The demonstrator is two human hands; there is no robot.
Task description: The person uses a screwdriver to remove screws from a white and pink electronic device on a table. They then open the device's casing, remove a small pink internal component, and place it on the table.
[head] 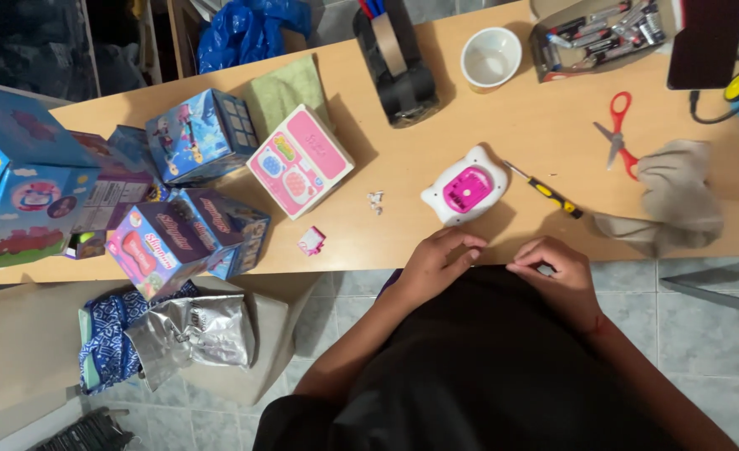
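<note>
Head view: both hands sit at the near edge of the table, right at the lap. Left hand (433, 263) is loosely curled, fingertips on the table edge, holding nothing that shows. Right hand (553, 266) is curled tighter with thumb against fingers; can't tell whether it pinches something small, maybe a screw, as the fingers hide it.

The white and pink toy (465, 189) lies flat just beyond the left fingertips, untouched, pink round panel up. The screwdriver (545, 191) with yellow-black handle lies just past the right hand, tip pointing at the toy, nearly touching it.

Small crumpled silver bit (376, 200) is off to the left of the left hand, near the toy. Red scissors (618, 132) and grey cloth (668, 197) lie further out on the right-hand side.

My read: to work on the toy cleanly, steady it with the left hand flat on the shell, take the screwdriver in the right, keep it square to the panel. Any loose small part should be kept off the table edge, since it would drop into the lap.
</note>
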